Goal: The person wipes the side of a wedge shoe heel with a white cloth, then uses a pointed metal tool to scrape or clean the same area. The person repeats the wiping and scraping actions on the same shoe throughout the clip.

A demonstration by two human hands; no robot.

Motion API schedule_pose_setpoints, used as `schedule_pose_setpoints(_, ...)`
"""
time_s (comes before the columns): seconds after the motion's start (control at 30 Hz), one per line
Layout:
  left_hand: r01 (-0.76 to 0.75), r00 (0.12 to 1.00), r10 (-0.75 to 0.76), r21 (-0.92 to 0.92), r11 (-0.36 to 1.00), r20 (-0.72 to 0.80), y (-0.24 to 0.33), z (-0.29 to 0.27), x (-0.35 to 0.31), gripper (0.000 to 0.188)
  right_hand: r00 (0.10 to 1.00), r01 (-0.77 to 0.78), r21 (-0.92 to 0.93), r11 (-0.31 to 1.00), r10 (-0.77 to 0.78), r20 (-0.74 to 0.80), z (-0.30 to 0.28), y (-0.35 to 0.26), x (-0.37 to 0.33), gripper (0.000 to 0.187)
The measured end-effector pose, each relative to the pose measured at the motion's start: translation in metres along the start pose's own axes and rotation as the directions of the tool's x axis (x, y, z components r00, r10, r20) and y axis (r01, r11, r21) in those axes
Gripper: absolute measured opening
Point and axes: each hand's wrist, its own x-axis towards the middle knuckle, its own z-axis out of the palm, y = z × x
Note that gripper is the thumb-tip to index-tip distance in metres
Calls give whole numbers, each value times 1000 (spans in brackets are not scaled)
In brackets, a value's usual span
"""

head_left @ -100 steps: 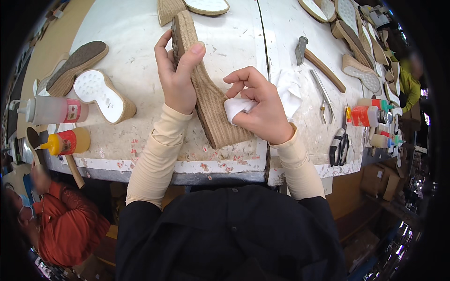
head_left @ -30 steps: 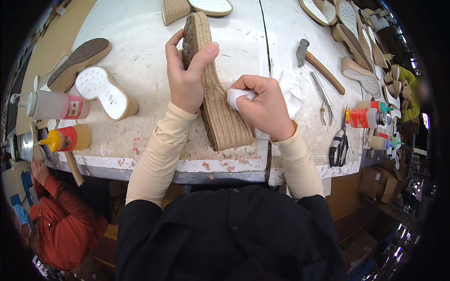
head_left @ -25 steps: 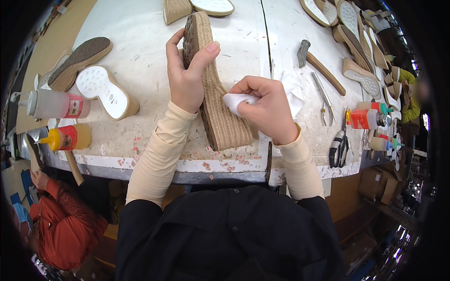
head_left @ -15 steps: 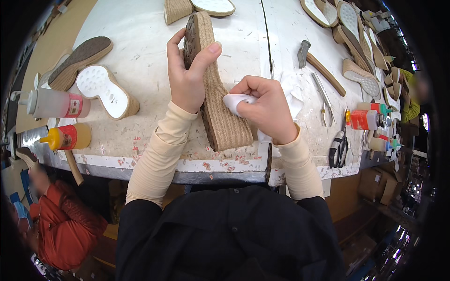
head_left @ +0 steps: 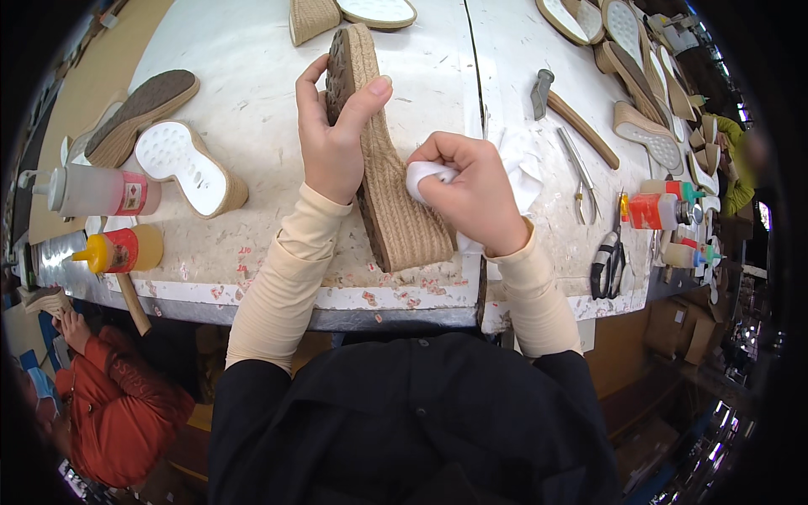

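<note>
My left hand [head_left: 338, 139] grips a wedge shoe sole [head_left: 400, 206] near its thin toe end, thumb on the woven jute side and fingers over the dark brown tread. The sole is on its edge, its thick heel end toward me at the table's front. In my closed right hand [head_left: 471, 189] is a bunched white cloth [head_left: 427, 178], pressed against or very close to the sole's inner curve. The rest of the cloth trails behind that hand onto the table.
More wedge soles [head_left: 194, 168] lie at the left, at the far edge and at the upper right. A hammer [head_left: 576, 118], pincers [head_left: 579, 172] and scissors [head_left: 608, 265] are right of my hands. Glue bottles [head_left: 135, 248] stand on both sides. Other people [head_left: 126, 404] sit left and far right.
My right hand has shifted slightly up and left with the cloth along the sole. At the left, the other person's hands have moved near another sole.
</note>
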Motion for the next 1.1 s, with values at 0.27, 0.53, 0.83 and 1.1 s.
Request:
schedule_pose_setpoints(0.27,-1,1000,1,5,1000,1,0,0,0,67,998,-65,48,997,66,-4,2,0,1,8)
schedule_pose_setpoints(0.53,-21,1000,21,9,1000,9,0,1,0,67,990,-135,94,986,131,41,-2,0,1,8)
schedule_pose_setpoints(0.83,-19,1000,18,49,999,17,-2,-3,3,68,992,-126,56,990,125,14,-7,-6,1,8)
schedule_pose_setpoints(1.1,27,998,-29,47,999,49,-5,-1,4,67,1000,-17,-108,994,18,5,-5,-6,3,9)
